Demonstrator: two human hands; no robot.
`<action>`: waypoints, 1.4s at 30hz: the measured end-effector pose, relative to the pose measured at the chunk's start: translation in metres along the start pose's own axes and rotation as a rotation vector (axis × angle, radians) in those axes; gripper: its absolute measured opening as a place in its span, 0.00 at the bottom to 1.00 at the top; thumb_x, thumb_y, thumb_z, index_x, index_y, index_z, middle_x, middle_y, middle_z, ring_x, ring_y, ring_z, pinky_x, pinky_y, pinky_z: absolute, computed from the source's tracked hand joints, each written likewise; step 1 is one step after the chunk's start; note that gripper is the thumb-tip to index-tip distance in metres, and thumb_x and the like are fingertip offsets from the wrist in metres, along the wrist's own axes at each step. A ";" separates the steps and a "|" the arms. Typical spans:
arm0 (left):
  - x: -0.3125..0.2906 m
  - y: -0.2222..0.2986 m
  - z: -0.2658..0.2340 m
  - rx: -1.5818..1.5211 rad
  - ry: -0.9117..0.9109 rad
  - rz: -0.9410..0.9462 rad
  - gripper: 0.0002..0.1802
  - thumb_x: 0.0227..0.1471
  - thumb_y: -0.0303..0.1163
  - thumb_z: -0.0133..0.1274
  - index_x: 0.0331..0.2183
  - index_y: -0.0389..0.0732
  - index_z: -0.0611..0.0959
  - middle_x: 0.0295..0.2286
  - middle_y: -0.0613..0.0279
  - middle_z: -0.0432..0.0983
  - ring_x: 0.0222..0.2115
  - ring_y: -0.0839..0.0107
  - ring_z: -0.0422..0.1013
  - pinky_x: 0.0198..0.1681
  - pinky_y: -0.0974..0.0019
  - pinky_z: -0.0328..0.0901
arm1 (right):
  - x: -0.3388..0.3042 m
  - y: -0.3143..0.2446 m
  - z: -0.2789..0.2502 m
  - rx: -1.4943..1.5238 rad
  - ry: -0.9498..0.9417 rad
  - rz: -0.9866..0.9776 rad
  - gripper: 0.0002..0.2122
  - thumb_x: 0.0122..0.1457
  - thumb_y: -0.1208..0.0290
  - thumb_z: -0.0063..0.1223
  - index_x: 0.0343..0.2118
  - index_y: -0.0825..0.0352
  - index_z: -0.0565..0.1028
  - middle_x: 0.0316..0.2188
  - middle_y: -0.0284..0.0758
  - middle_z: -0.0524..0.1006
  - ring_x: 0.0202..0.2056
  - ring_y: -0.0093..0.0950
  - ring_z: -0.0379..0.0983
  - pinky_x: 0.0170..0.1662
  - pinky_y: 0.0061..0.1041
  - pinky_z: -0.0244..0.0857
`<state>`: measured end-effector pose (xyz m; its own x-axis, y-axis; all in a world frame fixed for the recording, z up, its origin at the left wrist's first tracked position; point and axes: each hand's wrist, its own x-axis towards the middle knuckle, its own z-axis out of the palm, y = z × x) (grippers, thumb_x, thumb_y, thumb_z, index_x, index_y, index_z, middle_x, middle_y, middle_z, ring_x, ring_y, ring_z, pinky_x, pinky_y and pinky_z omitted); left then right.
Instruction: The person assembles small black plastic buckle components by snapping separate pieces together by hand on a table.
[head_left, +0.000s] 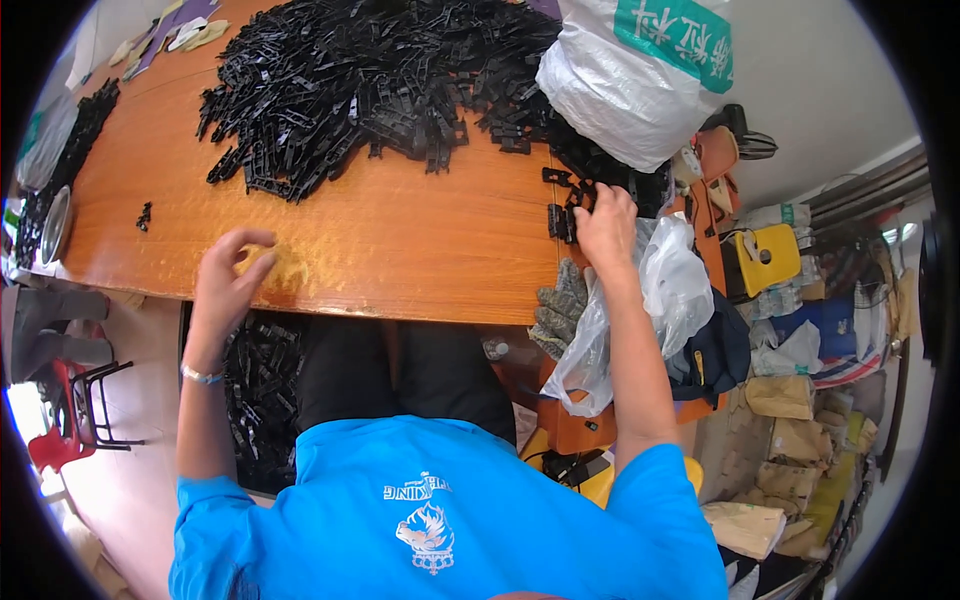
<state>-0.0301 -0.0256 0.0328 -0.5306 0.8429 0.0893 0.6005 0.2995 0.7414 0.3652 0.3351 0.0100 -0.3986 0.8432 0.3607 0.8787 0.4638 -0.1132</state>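
countless slim, slotted black plastic parts (350, 90), faintly glossy, lie tangled in a broad heap on the far side of the wooden table (420, 260). several shorter black pieces (556, 222) sit near the table's right edge, where the right hand (608, 228) touches them with its fingertips; whether it grips one, i cannot tell. over the table's near edge, toward its left, the left hand (235, 268) holds nothing, thumb and fingers parted. at the table's far right corner stands a white-and-green sack (605, 90), its contents hidden. a translucent bag (678, 280) lies along the table's right edge. below the table's near edge, more black parts (265, 390) lie massed; whatever holds them barely shows.
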 end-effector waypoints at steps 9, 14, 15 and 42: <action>0.124 0.066 0.126 0.289 0.174 0.521 0.32 0.51 0.25 0.65 0.58 0.39 0.79 0.59 0.50 0.74 0.62 0.46 0.67 0.65 0.50 0.65 | 0.014 0.025 0.037 -0.194 -0.081 0.241 0.31 0.60 0.67 0.60 0.66 0.67 0.68 0.52 0.52 0.78 0.55 0.54 0.75 0.56 0.53 0.71; 0.164 0.052 0.163 0.354 0.187 0.545 0.34 0.50 0.25 0.66 0.60 0.43 0.78 0.61 0.50 0.72 0.64 0.46 0.65 0.60 0.49 0.70 | 0.006 -0.025 0.039 0.075 -0.119 0.124 0.24 0.62 0.77 0.51 0.64 0.65 0.72 0.56 0.54 0.73 0.56 0.54 0.73 0.59 0.49 0.70; 0.166 0.051 0.163 0.379 0.198 0.565 0.33 0.49 0.25 0.66 0.58 0.43 0.79 0.60 0.52 0.73 0.63 0.47 0.66 0.59 0.50 0.70 | 0.004 -0.035 0.041 0.095 -0.125 0.071 0.25 0.62 0.78 0.54 0.64 0.65 0.72 0.57 0.52 0.73 0.57 0.53 0.71 0.59 0.49 0.69; 0.139 0.043 0.147 0.244 0.295 0.599 0.25 0.48 0.25 0.60 0.51 0.42 0.82 0.52 0.58 0.79 0.61 0.51 0.67 0.65 0.48 0.61 | 0.147 -0.105 0.083 0.274 0.091 -0.287 0.11 0.62 0.71 0.61 0.47 0.64 0.83 0.46 0.41 0.80 0.52 0.44 0.74 0.55 0.44 0.70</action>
<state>0.0097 0.1699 -0.0208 -0.1861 0.7481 0.6369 0.9383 -0.0570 0.3410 0.1925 0.4333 -0.0021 -0.5822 0.6469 0.4926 0.6274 0.7428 -0.2339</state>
